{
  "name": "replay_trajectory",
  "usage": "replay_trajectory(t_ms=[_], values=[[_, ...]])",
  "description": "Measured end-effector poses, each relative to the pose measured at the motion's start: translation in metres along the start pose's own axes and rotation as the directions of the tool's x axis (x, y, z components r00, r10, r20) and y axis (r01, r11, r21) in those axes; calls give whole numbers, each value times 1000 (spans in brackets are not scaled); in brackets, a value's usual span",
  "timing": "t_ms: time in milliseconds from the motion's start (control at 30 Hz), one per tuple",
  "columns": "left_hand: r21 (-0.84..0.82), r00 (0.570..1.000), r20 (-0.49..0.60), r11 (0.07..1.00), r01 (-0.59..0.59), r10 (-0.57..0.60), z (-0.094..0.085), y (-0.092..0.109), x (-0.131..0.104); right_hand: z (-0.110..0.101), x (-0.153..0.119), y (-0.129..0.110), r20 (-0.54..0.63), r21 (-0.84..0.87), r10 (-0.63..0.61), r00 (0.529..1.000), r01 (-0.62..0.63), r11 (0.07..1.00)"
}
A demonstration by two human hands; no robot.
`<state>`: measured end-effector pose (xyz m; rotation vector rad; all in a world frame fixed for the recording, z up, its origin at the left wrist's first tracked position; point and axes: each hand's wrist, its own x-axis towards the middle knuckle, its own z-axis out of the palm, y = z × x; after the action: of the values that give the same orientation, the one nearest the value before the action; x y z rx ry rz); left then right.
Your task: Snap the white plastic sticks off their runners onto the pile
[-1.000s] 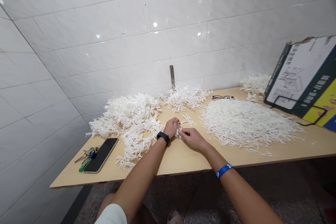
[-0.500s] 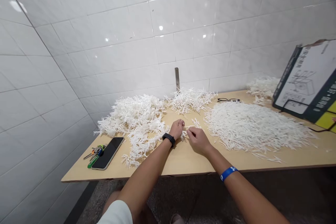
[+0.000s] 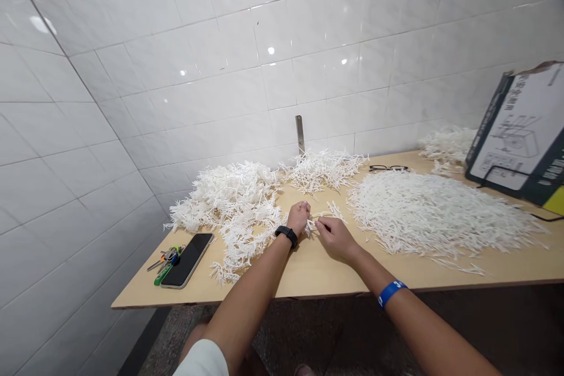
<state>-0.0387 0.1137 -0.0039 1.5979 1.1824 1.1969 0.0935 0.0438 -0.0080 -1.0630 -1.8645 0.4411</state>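
- White, thin, branching cluster [image 3: 310, 225], seemingly plastic, sat between the person's two hands, low over the near middle of the pale wooden tabletop [image 3: 324, 276].
- The left hand [image 3: 298, 217] was curled narrow and looked to be holding the cluster's left side, though its own fingers hid most of that grip.
- The right hand [image 3: 337, 238] had its thumb and forefinger pinched together at the cluster's right side, on what seemed a single thin prong.
- The work at that moment looked like fine fingering of one piece; so slight a thing called for a steady left hold and a small, precise pinch from the right.
- A tangled white heap of branching pieces [image 3: 238, 194] lay to the left, and a broad white mound of short, slender pieces [image 3: 432, 211] lay to the right.
- A few loose white bits [image 3: 337, 211] lay just beyond the right hand.
- Whether the pinched prong was joined to the cluster or apart from it, I could not tell.
- At the far right, the printed cardboard box [image 3: 513, 135] was cut off by the edge of view, and it partly hid another white pile [image 3: 449, 144].
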Motion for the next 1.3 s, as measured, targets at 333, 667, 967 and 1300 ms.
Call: replay_trajectory(t_ms=[333, 667, 967, 1300], values=[[-17, 996, -65, 998, 53, -54, 0, -2, 2, 1, -2, -8, 125, -49, -21, 992, 27, 998], [-43, 982, -140, 992, 122, -127, -2, -8, 13, 8, -13, -12, 287, -197, -90, 954, 150, 969], [-139, 982, -142, 984, 109, -128, -6, -11, 14, 5, -10, -15, 105, 32, 26, 994, -29, 999], [-196, 989, -105, 977, 78, -101, -9, -10, 10, 4, -4, -5, 13, 241, 237, 971, -233, 942]])
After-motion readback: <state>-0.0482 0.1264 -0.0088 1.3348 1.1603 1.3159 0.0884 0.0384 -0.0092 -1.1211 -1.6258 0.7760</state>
